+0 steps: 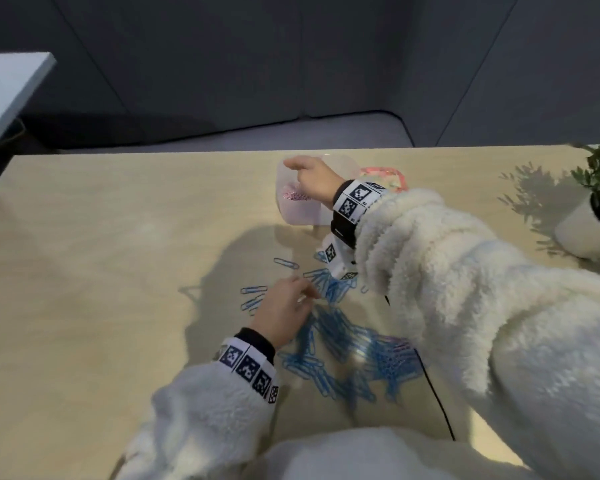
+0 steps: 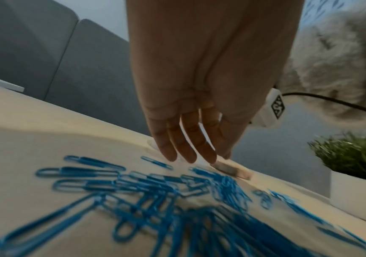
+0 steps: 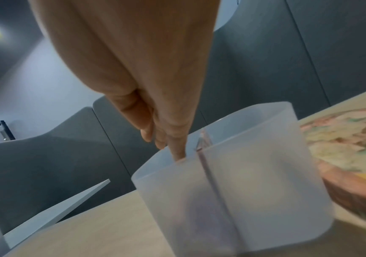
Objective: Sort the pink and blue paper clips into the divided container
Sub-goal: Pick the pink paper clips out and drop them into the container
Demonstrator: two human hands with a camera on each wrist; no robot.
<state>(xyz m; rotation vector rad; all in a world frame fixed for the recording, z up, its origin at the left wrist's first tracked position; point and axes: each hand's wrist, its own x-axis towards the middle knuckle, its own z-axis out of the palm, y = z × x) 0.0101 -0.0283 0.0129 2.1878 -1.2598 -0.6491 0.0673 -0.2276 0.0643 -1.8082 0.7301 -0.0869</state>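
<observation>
Right hand (image 1: 314, 180) dips its fingers into the left compartment of the translucent plastic divided container (image 1: 291, 218), grip unclear. Left hand (image 1: 283, 308), fingers relaxed, hovers directly over the loose blue paper clips (image 1: 343, 341), nearer them.

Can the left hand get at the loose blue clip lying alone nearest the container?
Probably yes. The left hand hovers open over the blue paper clips, and bare table lies between it and the lone blue clip. The right hand is up at the divided container.
</observation>
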